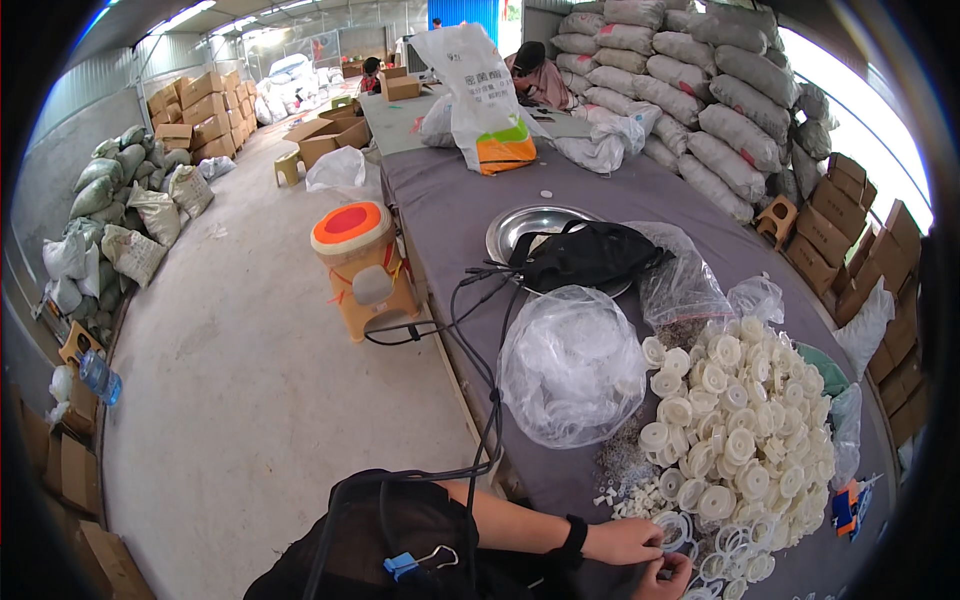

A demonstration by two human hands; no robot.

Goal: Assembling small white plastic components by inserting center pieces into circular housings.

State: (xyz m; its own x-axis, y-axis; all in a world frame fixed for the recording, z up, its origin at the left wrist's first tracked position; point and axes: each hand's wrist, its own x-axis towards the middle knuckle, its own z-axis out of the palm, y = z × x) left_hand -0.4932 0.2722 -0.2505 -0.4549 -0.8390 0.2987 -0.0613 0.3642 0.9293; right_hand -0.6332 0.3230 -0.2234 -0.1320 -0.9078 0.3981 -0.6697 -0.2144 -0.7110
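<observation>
At the bottom of the table, my left hand has its fingers pinched together. My right hand is close beside it, fingers curled, the fingertips of both nearly meeting. Whatever small thing they grip is too small to make out. Right by the fingertips lie translucent white plastic rings. Beyond them rises a large heap of cream-coloured round plastic parts, shaped like flanged discs. Small white plastic pieces are scattered next to my left hand. A black band circles my left wrist.
A clear plastic bag sits left of the heap. Behind it, a black bag rests on a steel bowl. Black cables run toward me over the table edge. A stool with an orange-red top stands left of the table.
</observation>
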